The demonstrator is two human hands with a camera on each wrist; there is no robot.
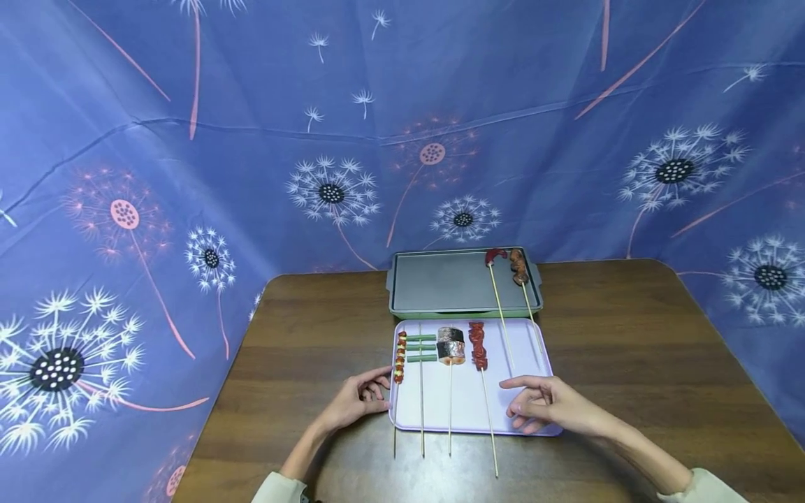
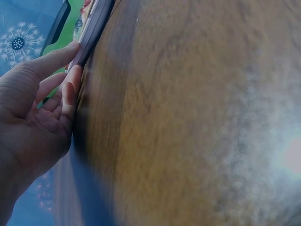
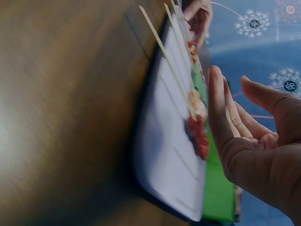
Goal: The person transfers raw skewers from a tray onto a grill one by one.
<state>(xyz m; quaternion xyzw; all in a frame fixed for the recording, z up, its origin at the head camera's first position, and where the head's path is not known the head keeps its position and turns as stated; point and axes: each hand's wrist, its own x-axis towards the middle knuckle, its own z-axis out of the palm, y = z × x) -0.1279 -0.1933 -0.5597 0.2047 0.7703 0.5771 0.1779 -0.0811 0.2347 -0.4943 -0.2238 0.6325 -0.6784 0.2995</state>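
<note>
My left hand (image 1: 356, 399) is at the left rim of a white tray with a lilac edge (image 1: 468, 427), its thumb and fingertips touching the rim. Over the tray's right front corner, my right hand (image 1: 542, 405) hovers with nothing in it, index finger extended and the other fingers loosely bent. On the tray lie a red-and-yellow skewer (image 1: 399, 358), a green skewer (image 1: 420, 348), a dark-and-silvery chunk skewer (image 1: 451, 346) and a red meat skewer (image 1: 478, 346), their sticks projecting past the front edge. The left wrist view (image 2: 51, 89) shows the hand against the tray's side.
Behind the tray stands a dark grey griddle (image 1: 453, 279) with a green base. A red curved piece on a stick (image 1: 495, 257) and a brown skewer (image 1: 518, 267) lie at its right end, their sticks reaching over the tray. A blue dandelion curtain (image 1: 402, 140) surrounds the wooden table (image 1: 654, 335).
</note>
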